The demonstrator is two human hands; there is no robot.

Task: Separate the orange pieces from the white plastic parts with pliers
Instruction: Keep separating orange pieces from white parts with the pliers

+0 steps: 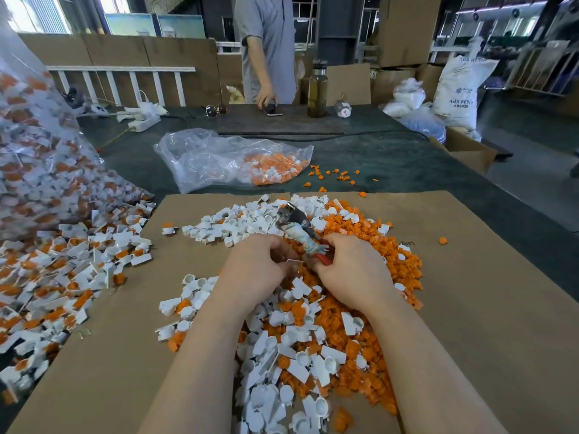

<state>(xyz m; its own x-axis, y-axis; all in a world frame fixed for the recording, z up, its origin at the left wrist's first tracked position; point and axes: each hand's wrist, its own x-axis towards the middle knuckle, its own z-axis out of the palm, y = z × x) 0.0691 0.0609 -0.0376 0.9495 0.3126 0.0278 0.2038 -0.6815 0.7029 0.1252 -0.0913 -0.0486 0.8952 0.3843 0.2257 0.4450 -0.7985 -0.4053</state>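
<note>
Firmly, right hand [351, 274] grips pliers [297, 228]; left hand [253, 267] pinches white part [294, 262].

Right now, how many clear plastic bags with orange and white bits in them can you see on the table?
2. One big bag bulges at the far left, spilling parts onto the table. A smaller bag lies flat behind the cardboard sheet. Others may sit out of view.

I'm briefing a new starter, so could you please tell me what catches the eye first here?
The mound of orange pieces and white plastic parts on the cardboard sheet. Above it, the right hand grips red-handled pliers beside the left hand.
</note>
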